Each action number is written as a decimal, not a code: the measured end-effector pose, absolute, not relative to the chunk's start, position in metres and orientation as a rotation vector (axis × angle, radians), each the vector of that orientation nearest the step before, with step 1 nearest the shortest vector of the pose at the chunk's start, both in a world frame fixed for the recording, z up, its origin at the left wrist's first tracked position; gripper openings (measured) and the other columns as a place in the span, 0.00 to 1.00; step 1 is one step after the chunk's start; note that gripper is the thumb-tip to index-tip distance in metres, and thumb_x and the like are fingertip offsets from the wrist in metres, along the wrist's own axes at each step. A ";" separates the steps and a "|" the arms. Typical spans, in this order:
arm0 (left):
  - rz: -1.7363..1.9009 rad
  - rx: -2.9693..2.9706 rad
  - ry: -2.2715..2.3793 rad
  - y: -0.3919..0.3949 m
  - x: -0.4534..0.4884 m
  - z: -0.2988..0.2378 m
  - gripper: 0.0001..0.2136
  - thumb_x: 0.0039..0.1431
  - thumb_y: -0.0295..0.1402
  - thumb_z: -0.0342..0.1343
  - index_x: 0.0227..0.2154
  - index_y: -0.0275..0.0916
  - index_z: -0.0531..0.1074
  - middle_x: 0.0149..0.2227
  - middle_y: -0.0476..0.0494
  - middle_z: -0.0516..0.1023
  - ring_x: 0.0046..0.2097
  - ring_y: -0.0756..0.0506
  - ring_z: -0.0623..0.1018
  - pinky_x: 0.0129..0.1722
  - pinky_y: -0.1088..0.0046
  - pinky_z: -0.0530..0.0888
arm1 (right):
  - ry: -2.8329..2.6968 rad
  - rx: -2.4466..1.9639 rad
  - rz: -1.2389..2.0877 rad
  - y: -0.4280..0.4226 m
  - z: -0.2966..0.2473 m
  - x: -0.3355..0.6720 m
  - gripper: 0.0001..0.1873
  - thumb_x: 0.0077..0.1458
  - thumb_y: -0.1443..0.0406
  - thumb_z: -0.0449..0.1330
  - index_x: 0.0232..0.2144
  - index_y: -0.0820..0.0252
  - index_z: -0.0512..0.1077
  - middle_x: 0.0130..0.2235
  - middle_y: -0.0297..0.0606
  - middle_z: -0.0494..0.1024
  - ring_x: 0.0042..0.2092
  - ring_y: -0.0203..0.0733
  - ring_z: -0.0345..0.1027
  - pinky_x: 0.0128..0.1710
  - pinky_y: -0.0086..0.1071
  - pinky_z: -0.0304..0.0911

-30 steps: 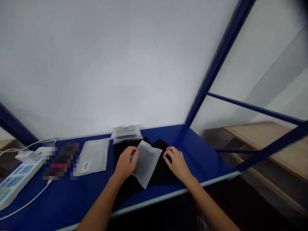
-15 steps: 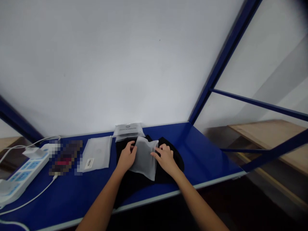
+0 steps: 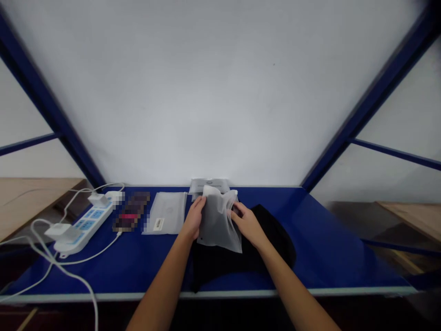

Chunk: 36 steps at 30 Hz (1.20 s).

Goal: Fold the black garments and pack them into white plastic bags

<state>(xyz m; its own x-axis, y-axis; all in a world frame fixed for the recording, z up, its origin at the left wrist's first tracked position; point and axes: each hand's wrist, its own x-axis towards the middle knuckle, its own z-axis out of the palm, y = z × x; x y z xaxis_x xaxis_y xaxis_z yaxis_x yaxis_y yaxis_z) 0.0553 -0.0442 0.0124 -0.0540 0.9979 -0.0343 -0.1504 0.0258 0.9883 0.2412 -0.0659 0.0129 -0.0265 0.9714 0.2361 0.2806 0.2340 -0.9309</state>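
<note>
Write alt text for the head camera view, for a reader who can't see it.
The left hand and right hand hold a frosted plastic bag over a black cloth on a blue table. A flat frosted bag, a packet and a white power strip lie nearby.

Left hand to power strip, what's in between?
In the head view, a flat frosted bag with a barcode label and a pixelated, unreadable item lie on the blue bench between the left hand and the power strip.

Nothing readable, barcode label (image 3: 158, 224) on frosted bag (image 3: 164, 207), packet (image 3: 198, 185) print too small
</note>
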 end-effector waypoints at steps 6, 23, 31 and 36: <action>1.373 1.229 1.287 -0.048 0.031 0.019 0.14 0.62 0.45 0.50 0.30 0.40 0.70 0.26 0.52 0.71 0.31 0.49 0.73 0.32 0.76 0.71 | -1.771 -1.221 0.716 -0.052 0.005 0.199 0.19 0.45 0.60 0.67 0.42 0.57 0.78 0.48 0.45 0.76 0.50 0.55 0.70 0.51 0.47 0.66; 1.208 1.514 2.306 -0.006 -0.116 0.029 0.10 0.65 0.32 0.46 0.46 0.38 0.69 0.43 0.32 0.77 0.48 0.35 0.77 0.45 0.59 0.71 | -1.089 -1.190 1.093 -0.044 0.017 0.190 0.22 0.47 0.51 0.69 0.39 0.53 0.67 0.33 0.33 0.79 0.35 0.49 0.76 0.34 0.40 0.73; 0.588 2.337 2.128 -0.017 -0.062 -0.006 0.17 0.67 0.37 0.48 0.55 0.41 0.70 0.62 0.34 0.69 0.66 0.31 0.62 0.62 0.45 0.59 | -1.352 -1.427 1.127 -0.038 -0.032 0.237 0.28 0.47 0.52 0.68 0.49 0.51 0.66 0.43 0.38 0.80 0.43 0.52 0.77 0.40 0.44 0.75; 0.325 2.268 1.992 -0.008 -0.063 -0.028 0.23 0.68 0.45 0.45 0.62 0.43 0.63 0.68 0.35 0.58 0.69 0.31 0.55 0.64 0.40 0.51 | -1.421 -1.449 1.025 -0.042 -0.039 0.233 0.28 0.50 0.52 0.65 0.51 0.53 0.65 0.45 0.40 0.80 0.47 0.53 0.76 0.48 0.48 0.72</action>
<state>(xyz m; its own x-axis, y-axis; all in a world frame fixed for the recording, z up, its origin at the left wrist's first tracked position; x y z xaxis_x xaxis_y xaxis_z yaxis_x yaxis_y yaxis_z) -0.0633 -0.0083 -0.0281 0.1188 0.9888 0.0907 0.9662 -0.1361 0.2187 0.2334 -0.0421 -0.0388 0.0225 0.9997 0.0033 0.3117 -0.0039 -0.9502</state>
